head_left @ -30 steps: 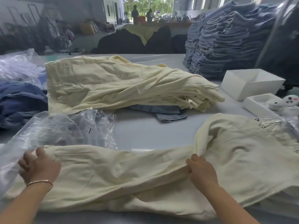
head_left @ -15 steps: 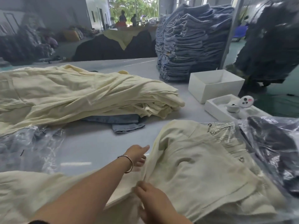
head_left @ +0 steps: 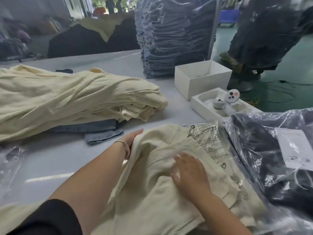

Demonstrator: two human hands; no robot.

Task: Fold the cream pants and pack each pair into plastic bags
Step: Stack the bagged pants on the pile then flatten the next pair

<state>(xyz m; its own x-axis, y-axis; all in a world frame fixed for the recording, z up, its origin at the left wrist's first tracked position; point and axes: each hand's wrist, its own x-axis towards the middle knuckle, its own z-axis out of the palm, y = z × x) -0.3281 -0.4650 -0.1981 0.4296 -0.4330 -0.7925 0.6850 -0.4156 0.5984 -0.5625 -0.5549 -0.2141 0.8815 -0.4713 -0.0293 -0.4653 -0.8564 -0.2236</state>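
A pair of cream pants [head_left: 152, 192] lies bunched on the table in front of me, its right part resting over a bagged cream pair in clear printed plastic [head_left: 213, 145]. My left hand [head_left: 131, 139], with a thin bangle at the wrist, has straight fingers tucked under the pants' left fold edge. On top of the cloth my right hand [head_left: 188, 170] lies flat, fingers spread. A big pile of loose cream pants [head_left: 67, 99] sits at the left rear.
Blue denim [head_left: 94, 129] pokes out under the cream pile. Bagged dark garments [head_left: 274, 153] lie at the right. A white box [head_left: 201, 78] and a white tray [head_left: 218, 106] stand behind them. A tall stack of folded jeans [head_left: 171, 34] rises at the back. Empty plastic bags [head_left: 11, 160] lie at left.
My view has swung right. My left hand crossed from the far left of the pants to their fold edge. My right hand let go of its pinch and now lies flat on the cloth.
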